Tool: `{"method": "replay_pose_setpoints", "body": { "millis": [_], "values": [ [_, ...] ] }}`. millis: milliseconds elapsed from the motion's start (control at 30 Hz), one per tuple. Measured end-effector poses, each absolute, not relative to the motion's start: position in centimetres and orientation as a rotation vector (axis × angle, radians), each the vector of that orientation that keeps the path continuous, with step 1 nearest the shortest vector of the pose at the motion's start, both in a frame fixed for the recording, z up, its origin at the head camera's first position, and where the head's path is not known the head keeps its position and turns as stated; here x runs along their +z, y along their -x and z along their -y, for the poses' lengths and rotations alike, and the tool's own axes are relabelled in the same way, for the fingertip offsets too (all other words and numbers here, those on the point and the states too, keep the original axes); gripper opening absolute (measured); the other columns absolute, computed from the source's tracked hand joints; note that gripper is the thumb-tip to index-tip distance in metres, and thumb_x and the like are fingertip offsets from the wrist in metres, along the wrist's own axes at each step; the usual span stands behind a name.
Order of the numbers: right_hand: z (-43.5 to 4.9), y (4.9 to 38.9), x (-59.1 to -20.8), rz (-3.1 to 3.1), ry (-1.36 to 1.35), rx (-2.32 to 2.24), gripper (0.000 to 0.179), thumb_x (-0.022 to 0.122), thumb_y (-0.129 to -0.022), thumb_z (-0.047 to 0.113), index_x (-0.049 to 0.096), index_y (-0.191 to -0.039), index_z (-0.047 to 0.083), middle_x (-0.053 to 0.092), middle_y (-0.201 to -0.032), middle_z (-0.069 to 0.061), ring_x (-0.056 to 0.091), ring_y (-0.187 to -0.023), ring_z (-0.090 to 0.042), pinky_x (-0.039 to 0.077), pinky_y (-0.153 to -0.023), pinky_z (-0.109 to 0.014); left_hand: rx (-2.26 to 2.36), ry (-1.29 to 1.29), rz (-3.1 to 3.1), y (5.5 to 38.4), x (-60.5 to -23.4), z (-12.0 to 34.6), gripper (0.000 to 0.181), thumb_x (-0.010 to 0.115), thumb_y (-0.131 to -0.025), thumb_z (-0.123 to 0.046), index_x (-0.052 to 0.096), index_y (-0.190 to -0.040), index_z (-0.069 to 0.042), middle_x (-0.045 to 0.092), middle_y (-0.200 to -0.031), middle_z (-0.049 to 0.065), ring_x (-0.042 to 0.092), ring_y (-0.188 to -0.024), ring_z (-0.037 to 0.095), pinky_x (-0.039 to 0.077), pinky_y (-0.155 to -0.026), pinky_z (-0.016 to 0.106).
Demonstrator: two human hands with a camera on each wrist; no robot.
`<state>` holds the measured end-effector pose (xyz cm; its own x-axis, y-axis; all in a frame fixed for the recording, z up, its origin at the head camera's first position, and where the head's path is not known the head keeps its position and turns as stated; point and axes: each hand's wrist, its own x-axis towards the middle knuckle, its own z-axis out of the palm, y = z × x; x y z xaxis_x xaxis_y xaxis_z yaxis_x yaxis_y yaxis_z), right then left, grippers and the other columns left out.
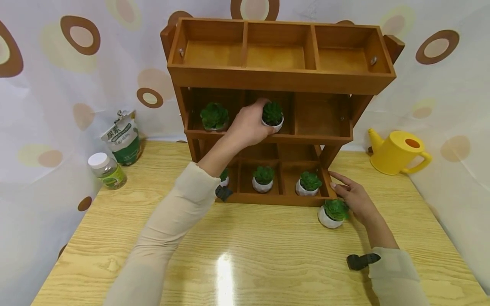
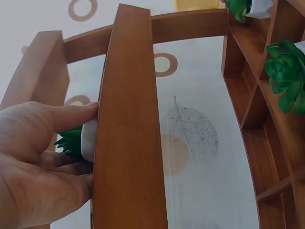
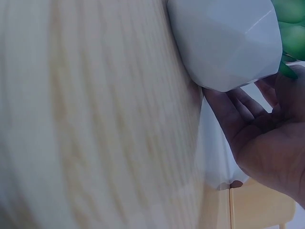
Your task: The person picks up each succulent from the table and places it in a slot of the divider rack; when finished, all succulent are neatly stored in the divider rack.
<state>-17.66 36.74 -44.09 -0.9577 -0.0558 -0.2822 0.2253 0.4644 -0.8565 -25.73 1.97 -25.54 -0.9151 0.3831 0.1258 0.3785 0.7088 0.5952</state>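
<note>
My left hand (image 1: 249,122) grips a small potted succulent (image 1: 272,114) at the middle compartment of the wooden rack's (image 1: 275,80) second tier. In the left wrist view, thumb and fingers hold its white pot (image 2: 88,139) behind a wooden board; whether it rests on the tier floor is hidden. My right hand (image 1: 357,199) is at the rack's lower right end, fingers extended against the side panel. Just in front of it, another potted succulent (image 1: 331,216) stands on the table; its white pot (image 3: 224,43) looms large in the right wrist view, partly covering the fingers.
One succulent (image 1: 214,116) sits in the second tier's left compartment. The bottom tier holds succulents at left, middle (image 1: 263,178) and right (image 1: 308,183). A yellow watering can (image 1: 398,153) stands right; a clipped pouch (image 1: 124,140) and a white-lidded jar (image 1: 108,171) stand left.
</note>
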Motion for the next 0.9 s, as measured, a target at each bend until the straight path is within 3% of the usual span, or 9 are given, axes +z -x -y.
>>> {"method": "replay_pose_setpoints", "body": {
  "millis": [433, 667, 800, 900],
  "values": [
    [-36.76, 17.65, -44.39, -2.435, -0.153, -1.504, 0.063, 0.045, -0.108, 0.043, 0.022, -0.163, 0.026, 0.03, -0.162, -0.027, 0.036, -0.146, -0.048, 0.029, -0.117, -0.064, 1.009, -0.653, -2.869, 25.96, -25.58, -2.39, 0.07, 0.073, -0.093, -0.024, 0.039, -0.151, -0.009, 0.058, -0.143, 0.012, 0.057, -0.131, 0.029, 0.046, -0.111, 0.042],
    [-36.74, 17.66, -44.29, -2.446, -0.149, -1.493, 0.062, 0.046, -0.107, 0.044, 0.025, -0.163, 0.026, 0.028, -0.164, -0.026, 0.033, -0.147, -0.048, 0.028, -0.118, -0.065, 1.017, -0.651, -2.837, 25.84, -25.66, -2.15, 0.073, 0.071, -0.095, -0.024, 0.033, -0.156, -0.013, 0.057, -0.146, 0.011, 0.058, -0.13, 0.029, 0.048, -0.109, 0.042],
    [-36.88, 17.79, -44.44, -2.458, -0.144, -1.49, 0.061, 0.046, -0.108, 0.044, 0.026, -0.162, 0.027, 0.029, -0.163, -0.025, 0.035, -0.147, -0.048, 0.028, -0.118, -0.064, 0.995, -0.622, -2.819, 25.63, -25.62, -1.92, 0.078, 0.068, -0.098, -0.025, 0.024, -0.162, -0.017, 0.056, -0.148, 0.012, 0.062, -0.121, 0.028, 0.049, -0.106, 0.041],
    [-36.88, 17.74, -44.64, -2.461, -0.133, -1.491, 0.062, 0.046, -0.107, 0.045, 0.025, -0.163, 0.026, 0.029, -0.163, -0.026, 0.035, -0.146, -0.048, 0.028, -0.118, -0.065, 0.986, -0.616, -2.811, 25.47, -25.74, -1.8, 0.08, 0.067, -0.099, -0.024, 0.02, -0.163, -0.017, 0.061, -0.141, 0.013, 0.066, -0.108, 0.027, 0.051, -0.101, 0.041]
  ]
}}
